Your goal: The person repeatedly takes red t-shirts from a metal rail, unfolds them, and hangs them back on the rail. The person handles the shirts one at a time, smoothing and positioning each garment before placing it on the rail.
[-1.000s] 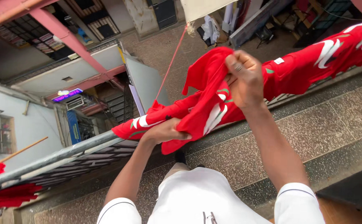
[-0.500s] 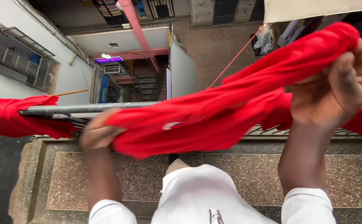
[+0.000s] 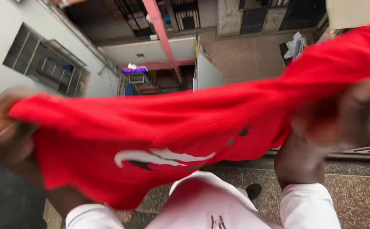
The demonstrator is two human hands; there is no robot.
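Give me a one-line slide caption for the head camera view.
Left hand and right hand hold a red cloth spread between them above a stone ledge.

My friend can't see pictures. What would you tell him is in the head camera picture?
Two bare hands stretch a red cloth with a white mark wide across the view: the left hand grips one end, the blurred right hand the other. Below are the person's white shirt and a speckled stone ledge; beyond it, a courtyard and buildings far below.
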